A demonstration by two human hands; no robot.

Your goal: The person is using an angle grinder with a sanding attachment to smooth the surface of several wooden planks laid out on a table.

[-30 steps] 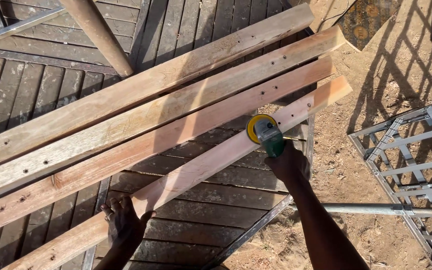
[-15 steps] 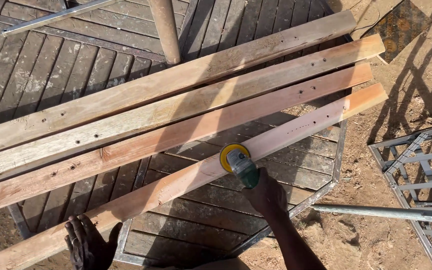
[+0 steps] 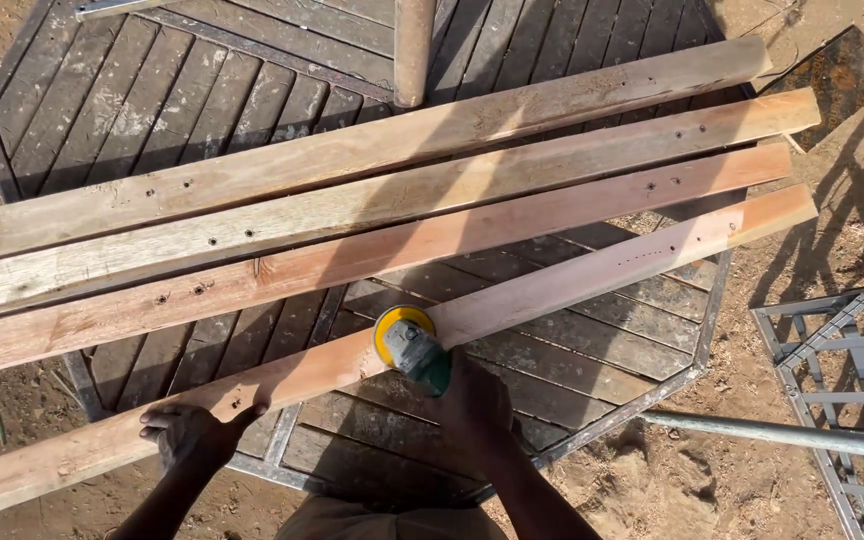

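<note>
Grinder (image 3: pixel 407 345) has travelled left along the nearest plank (image 3: pixel 572 285) on the slatted table (image 3: pixel 652 385), right hand (image 3: pixel 477 405) clasping it, left hand (image 3: pixel 192 432) pressed flat on the plank, sanding evidently progressing

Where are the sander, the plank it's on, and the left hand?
sander (image 3: pixel 407 345), head view, on its yellow disc and grey head.
nearest plank (image 3: pixel 592 280), head view, on the pale stretch of its top face.
left hand (image 3: pixel 190 435), head view, on the back of the hand.
</note>
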